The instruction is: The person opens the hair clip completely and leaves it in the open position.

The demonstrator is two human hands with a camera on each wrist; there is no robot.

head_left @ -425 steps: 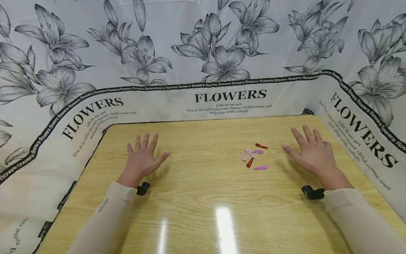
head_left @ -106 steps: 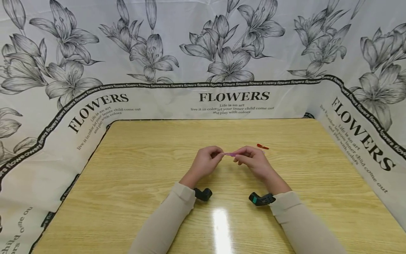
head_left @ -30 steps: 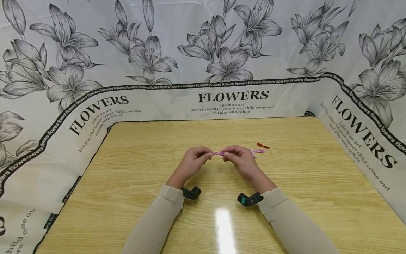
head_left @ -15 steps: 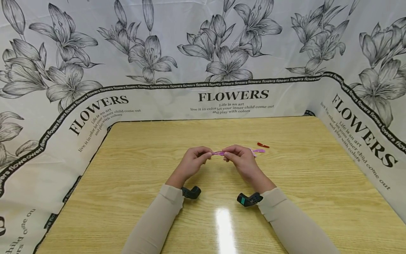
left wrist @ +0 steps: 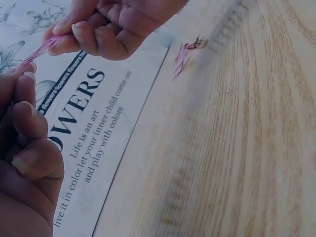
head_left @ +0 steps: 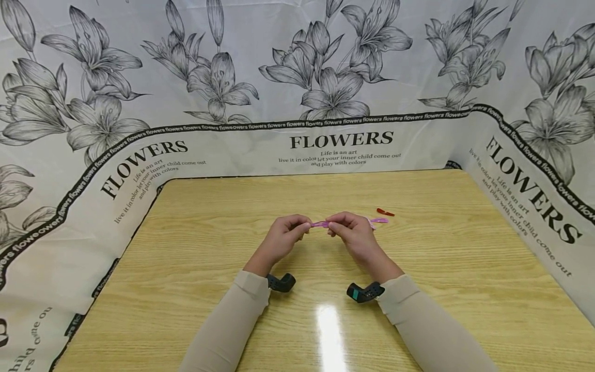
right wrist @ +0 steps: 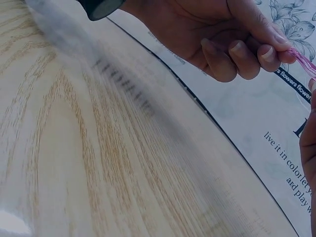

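A pink snap hair clip point(head_left: 319, 224) is held level above the table between my two hands. My left hand point(head_left: 281, 237) pinches its left end between thumb and fingertips. The right hand point(head_left: 355, 237) pinches the other end the same way. In the left wrist view the clip point(left wrist: 44, 49) looks like several thin strands close together; whether it is one clip or more I cannot tell. Both ends are hidden under fingers. Just beyond the right hand lie pink hair clips point(head_left: 379, 220), partly covered by that hand, and a red hair clip point(head_left: 385, 212).
The wooden table point(head_left: 223, 289) carries a bright light reflection near its front. White cloth point(head_left: 232, 150) printed with flowers and lettering stands around the back and sides. A dark wrist camera point(head_left: 281, 282) sits on the left wrist, another wrist camera point(head_left: 365, 292) on the right.
Earliest, both hands were spread apart and several pink and red clips lay on the table. Later both hands pinched a pink clip, then shifted left with it. Over the last second they barely move.
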